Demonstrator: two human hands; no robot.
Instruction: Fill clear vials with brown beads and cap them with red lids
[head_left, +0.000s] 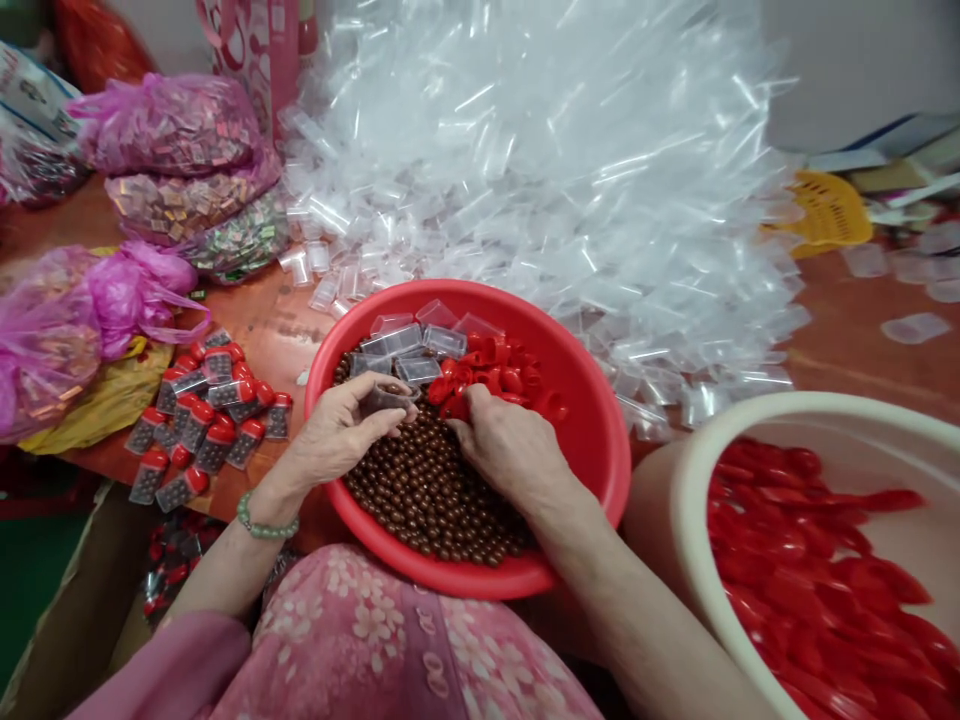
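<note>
A red basin in front of me holds brown chocolate-like balls, clear plastic containers and small red caps. Over the basin's left side, my left hand is closed on a clear plastic container, held between thumb and fingers. My right hand reaches into the basin among the red caps, at the edge of the brown balls. Its fingers are closed there; its fingertips are partly hidden, and a red cap seems to be in them.
Filled containers with red caps lie on the table at left, near pink bags. Behind the basin rises a large heap of clear containers. A cream tub of red plastic pieces stands at right. An open cardboard box sits lower left.
</note>
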